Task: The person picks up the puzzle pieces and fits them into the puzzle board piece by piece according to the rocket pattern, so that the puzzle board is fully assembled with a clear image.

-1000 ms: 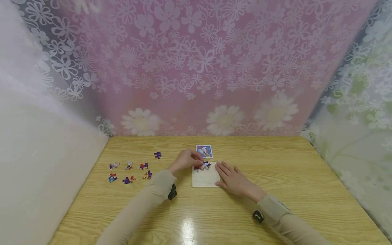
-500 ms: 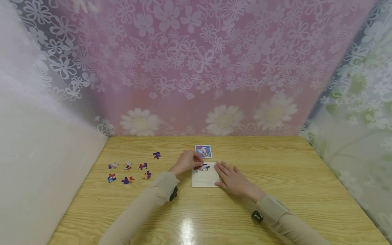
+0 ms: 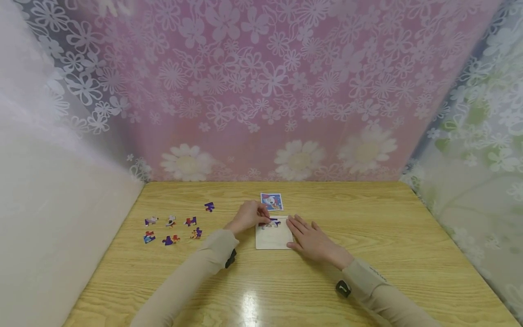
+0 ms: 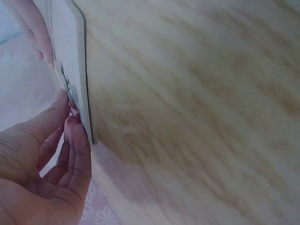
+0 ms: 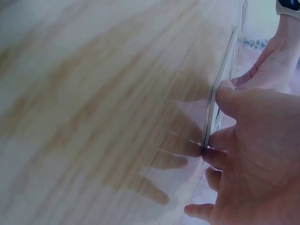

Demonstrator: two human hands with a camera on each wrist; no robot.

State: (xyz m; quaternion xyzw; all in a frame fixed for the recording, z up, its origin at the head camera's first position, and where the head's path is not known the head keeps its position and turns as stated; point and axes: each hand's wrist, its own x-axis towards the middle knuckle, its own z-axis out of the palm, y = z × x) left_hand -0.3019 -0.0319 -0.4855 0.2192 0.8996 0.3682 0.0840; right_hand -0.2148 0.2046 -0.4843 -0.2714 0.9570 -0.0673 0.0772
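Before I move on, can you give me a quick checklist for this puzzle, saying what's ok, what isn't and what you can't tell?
1. The board flat on the table: ok.
2. The board braced: ok; the right hand touches its right edge.
3. The left hand free for another piece: not ok; its curled fingers are at the board's far-left corner, on the placed pieces.
4. The placed pieces fully seated: cannot tell; fingers hide part of them.
5. The picture card in view: ok; it lies face up beyond the board.
6. The loose pieces printed side up: ok; they lie left of the board.
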